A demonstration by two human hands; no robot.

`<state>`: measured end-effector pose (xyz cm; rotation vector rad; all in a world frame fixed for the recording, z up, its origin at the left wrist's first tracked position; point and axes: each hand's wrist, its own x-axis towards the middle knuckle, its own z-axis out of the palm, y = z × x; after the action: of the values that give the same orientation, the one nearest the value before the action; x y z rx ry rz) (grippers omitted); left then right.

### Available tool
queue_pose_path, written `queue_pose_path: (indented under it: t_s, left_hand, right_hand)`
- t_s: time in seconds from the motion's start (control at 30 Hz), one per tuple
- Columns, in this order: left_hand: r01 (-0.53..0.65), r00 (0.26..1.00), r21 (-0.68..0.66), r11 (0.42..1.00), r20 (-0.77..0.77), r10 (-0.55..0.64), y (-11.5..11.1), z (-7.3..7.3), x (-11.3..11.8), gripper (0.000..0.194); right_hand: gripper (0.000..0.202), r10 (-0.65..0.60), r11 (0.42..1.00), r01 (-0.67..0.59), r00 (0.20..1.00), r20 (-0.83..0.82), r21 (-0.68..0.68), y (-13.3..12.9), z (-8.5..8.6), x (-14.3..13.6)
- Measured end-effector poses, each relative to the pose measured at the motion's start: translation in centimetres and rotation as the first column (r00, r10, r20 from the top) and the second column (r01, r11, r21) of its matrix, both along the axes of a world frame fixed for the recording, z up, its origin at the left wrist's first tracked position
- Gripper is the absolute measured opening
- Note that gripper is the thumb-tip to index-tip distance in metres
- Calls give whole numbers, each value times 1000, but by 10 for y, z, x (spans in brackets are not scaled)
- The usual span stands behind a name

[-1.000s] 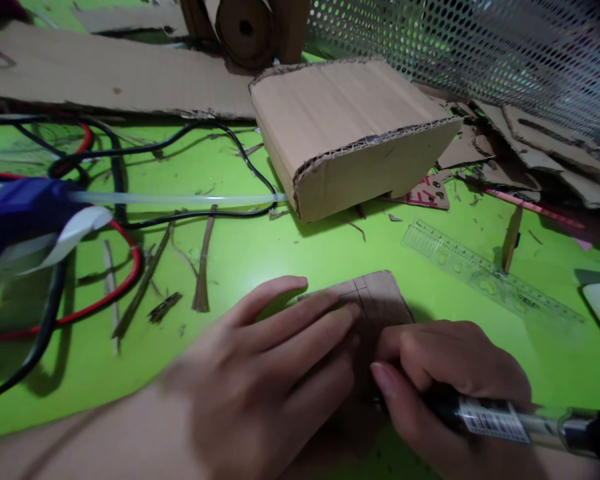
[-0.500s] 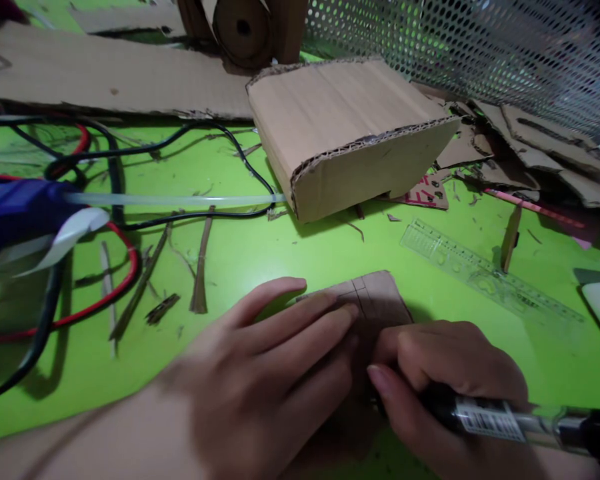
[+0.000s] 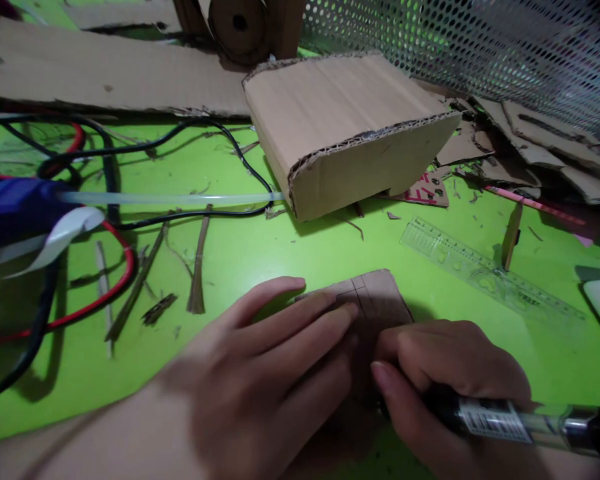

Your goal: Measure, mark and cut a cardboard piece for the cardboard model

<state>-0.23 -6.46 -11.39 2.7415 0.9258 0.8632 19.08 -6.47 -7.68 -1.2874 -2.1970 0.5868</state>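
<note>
Cardboard piece (image 3: 377,300): hold it flat on the tabletop (image 3: 280,253) under your spread left hand (image 3: 275,373). Right hand (image 3: 445,373) pinches the marker (image 3: 505,421); its tip is hidden, probably touching, so draw slowly.

Left hand (image 3: 275,373) flat on cardboard piece (image 3: 377,300); right hand (image 3: 445,380) grips marker (image 3: 520,421) over it.

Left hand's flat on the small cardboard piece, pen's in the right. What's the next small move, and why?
Probably keep the left hand pressing the cardboard piece flat and draw the pen in the right hand along it. Pen lines already cross the piece's far end, and the pen tip sits hidden between the hands, so the marking looks unfinished.
</note>
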Motion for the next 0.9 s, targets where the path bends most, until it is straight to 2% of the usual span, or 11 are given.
queue_pose_path:
  t_s: [0.47,0.77,0.9]
  left_hand:
    - [21,1000,-13,1000,-8,-21,3,0,-3,29]
    - [21,1000,5,1000,-10,-21,3,1,-3,30]
    - [65,997,-69,996,-44,-68,5,7,-6,24]
  right_hand:
    - [35,-4,1000,4,1000,-4,-12,-1,0,0]
    - [35,7,997,-10,999,-39,-81,-3,4,-1]
    - [35,3,997,-6,999,-39,-78,-2,2,-2]
